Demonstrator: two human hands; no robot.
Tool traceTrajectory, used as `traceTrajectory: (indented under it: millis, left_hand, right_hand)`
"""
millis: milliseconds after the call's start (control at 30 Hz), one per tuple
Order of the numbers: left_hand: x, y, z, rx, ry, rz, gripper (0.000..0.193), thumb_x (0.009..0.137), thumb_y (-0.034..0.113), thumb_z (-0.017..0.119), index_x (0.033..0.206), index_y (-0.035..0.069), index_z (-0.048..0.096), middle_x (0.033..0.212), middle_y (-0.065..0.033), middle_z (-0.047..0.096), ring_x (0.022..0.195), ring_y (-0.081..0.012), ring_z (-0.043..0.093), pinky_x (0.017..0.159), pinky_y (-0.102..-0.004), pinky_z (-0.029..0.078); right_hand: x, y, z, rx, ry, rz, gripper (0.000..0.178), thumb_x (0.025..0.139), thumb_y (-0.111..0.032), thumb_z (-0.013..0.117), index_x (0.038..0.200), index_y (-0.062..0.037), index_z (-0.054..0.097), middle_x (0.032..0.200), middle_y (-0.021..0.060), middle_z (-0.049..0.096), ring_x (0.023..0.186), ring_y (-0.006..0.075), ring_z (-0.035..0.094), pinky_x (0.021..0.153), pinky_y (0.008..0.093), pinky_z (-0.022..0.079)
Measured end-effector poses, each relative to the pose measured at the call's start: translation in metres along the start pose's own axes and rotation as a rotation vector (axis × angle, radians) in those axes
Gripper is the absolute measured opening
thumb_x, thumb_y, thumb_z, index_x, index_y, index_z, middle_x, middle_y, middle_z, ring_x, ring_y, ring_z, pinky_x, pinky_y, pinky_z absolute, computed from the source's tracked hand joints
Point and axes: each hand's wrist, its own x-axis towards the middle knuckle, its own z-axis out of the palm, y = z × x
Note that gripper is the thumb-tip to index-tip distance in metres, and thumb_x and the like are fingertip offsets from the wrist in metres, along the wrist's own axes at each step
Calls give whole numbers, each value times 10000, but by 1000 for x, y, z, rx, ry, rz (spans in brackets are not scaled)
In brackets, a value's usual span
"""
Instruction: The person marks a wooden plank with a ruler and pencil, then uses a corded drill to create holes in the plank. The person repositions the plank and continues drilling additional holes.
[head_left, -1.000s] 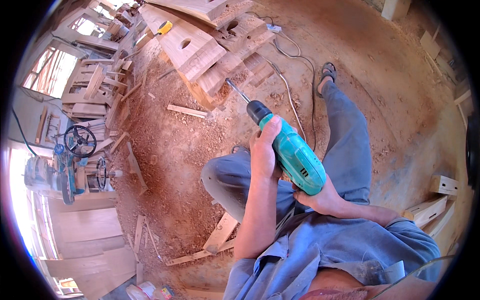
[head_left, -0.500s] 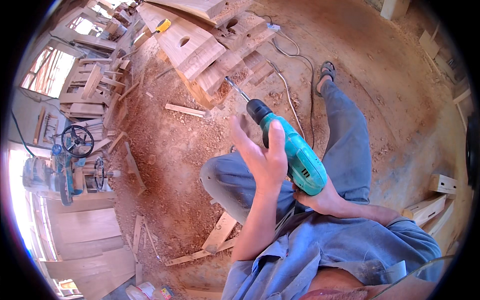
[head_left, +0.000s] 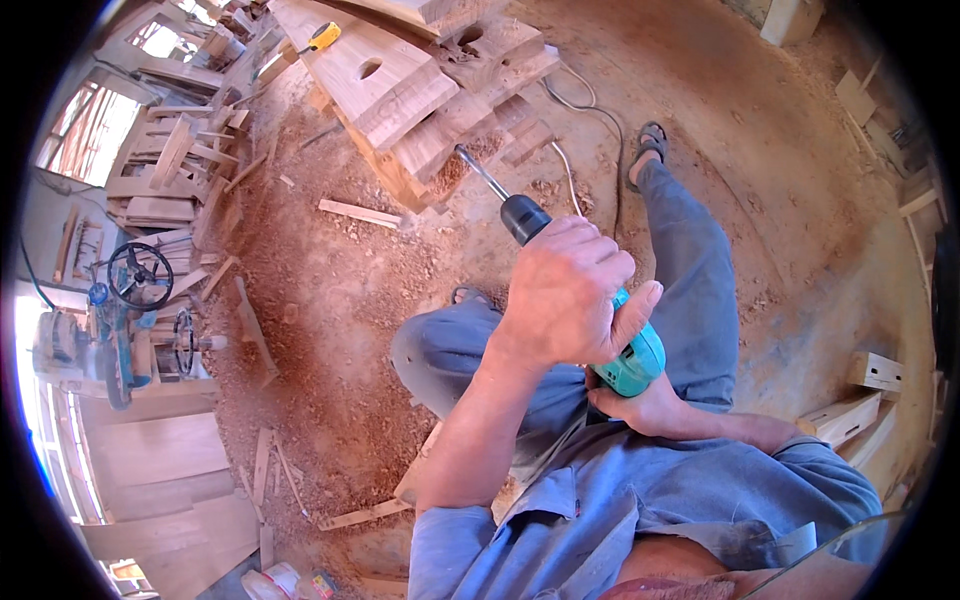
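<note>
A teal power drill (head_left: 637, 366) with a black chuck (head_left: 523, 217) sits in front of my body. My left hand (head_left: 572, 290) is wrapped over the front of its body, covering much of it, with the thumb on the near side. Low at the rear, my right hand (head_left: 655, 406) grips the drill's handle, its fingers mostly hidden. The long drill bit (head_left: 484, 174) points up and left. Its tip appears beside the ends of stacked wooden beams (head_left: 405, 95); whether it touches wood I cannot tell. Round holes show in some beams.
A yellow tape measure (head_left: 324, 37) lies on the beams. A cable (head_left: 610, 120) runs over the floor on the right. Wood chips and a loose strip (head_left: 359, 213) lie near my bent knee. At far left stands a blue machine with a handwheel (head_left: 140, 276).
My left hand has come down from beside the drill, where its fingers were spread, and closed over the drill's body. The right hand keeps its hold.
</note>
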Motion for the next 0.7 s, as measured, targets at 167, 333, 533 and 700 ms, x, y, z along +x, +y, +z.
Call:
traceTrajectory:
  millis: [167,333,533,700]
  left_hand:
    - [1,-1,3,-16,111,45,280,818,273,743,657,78,624,630,-112,597,647,-325,613,806,-446,510]
    - [0,-3,0,-16,64,0,189,802,228,744,715,76,672,653,-107,630,669,-327,637,828,-459,540]
    - [2,-4,3,-21,109,6,290,828,268,727,639,85,607,608,-128,602,629,-322,609,732,-421,488]
    - [3,-8,1,-14,104,-17,204,820,210,723,689,66,664,650,-125,631,675,-347,625,695,-441,498]
  right_hand:
    - [0,-2,5,10,-13,-9,251,818,38,704,1038,-56,625,957,24,661,881,148,643,766,334,523]
    - [0,-5,8,0,-13,13,263,812,39,709,1041,-57,621,969,27,656,893,153,640,773,335,524]
    - [-1,-5,10,34,-2,74,276,805,46,714,1044,-57,620,972,29,654,905,156,641,789,335,525]
    - [7,-4,12,43,-36,23,299,817,44,726,1076,-58,616,973,30,647,900,145,629,788,317,518]
